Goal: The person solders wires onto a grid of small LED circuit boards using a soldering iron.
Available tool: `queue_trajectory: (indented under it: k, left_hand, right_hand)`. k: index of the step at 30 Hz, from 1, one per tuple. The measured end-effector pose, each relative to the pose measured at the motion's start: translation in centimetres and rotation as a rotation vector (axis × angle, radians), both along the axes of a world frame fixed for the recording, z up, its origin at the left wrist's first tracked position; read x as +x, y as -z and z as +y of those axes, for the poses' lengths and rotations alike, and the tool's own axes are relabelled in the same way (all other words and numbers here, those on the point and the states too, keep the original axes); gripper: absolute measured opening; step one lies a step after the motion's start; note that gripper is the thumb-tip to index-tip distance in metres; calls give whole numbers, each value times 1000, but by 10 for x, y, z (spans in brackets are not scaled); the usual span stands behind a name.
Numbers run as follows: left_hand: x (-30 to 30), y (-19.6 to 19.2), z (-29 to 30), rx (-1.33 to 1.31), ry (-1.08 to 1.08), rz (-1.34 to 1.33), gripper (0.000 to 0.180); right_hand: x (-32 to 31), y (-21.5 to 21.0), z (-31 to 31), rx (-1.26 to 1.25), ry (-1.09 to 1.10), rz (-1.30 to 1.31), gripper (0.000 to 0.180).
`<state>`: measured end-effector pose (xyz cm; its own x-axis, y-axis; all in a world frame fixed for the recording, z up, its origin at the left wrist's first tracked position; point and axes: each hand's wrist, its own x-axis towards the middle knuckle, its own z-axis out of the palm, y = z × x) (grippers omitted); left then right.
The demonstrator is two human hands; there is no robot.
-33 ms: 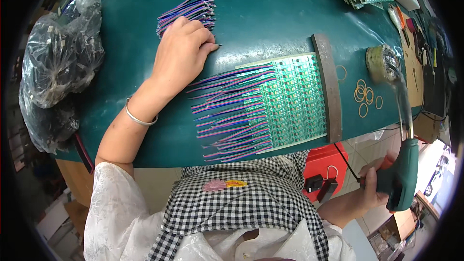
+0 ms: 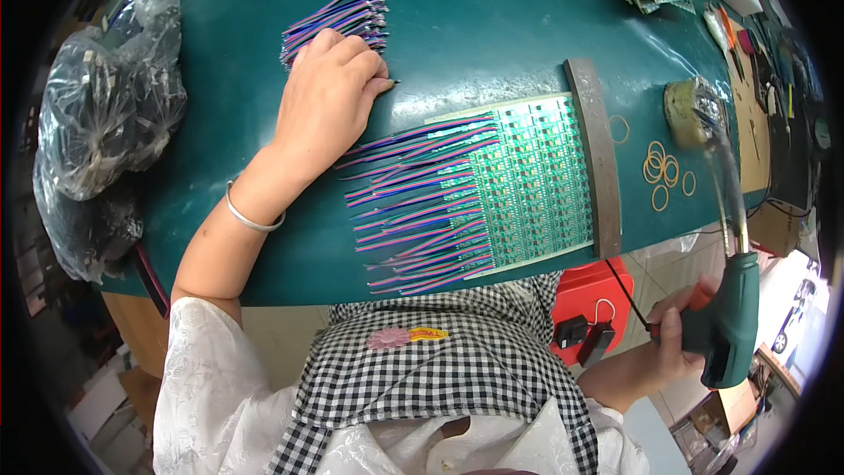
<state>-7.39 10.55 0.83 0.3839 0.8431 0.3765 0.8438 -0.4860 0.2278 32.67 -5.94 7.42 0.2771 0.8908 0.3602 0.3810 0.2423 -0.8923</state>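
Left fingers point(image 2: 374, 86) pinched on dark wire point(image 2: 396, 82) | right fingers point(image 2: 671, 327) round green soldering gun point(image 2: 738, 308) | green circuit panel point(image 2: 536, 180) wire-lined; pink-blue bundle point(image 2: 345, 18) remaining

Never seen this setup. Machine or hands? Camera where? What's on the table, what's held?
No machine: a person working bare-handed. A head-worn fisheye camera looks down, so straight edges bend toward the rim. On the green tabletop lie green circuit boards, with coloured wires extending from their left side and a dark bar along their right, plus rubber bands and a wire bundle. The left hand is at that bundle; whatever it pinches is mostly hidden. The right hand grips a green gun-shaped tool, its metal end by a round container.
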Motion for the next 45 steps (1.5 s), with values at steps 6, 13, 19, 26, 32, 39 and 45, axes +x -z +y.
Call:
queue_trajectory:
  k: [6,13,19,26,32,39,45]
  left_hand:
    - [53,-31,-31,2,316,-305,13]
    - [73,-1,-29,-24,428,-281,19]
    - [77,8,-31,-70,428,-240,21]
    - [76,8,-36,-85,377,-222,31]
    - [75,7,-36,-93,397,-213,33]
    - [75,7,-36,-110,408,-211,34]
    - [75,3,-35,-126,421,-190,33]
  right_hand:
    - [-36,26,-15,-167,-170,372,60]
    - [-43,39,-38,-408,-101,213,60]
    - [-49,39,-43,-493,-27,407,58]
    - [-51,36,-38,-643,-6,295,60]
    - [-52,31,-28,-649,-80,436,57]
    - [-46,46,-27,-607,-188,119,46]
    - [-38,47,-18,-524,-255,57,40]
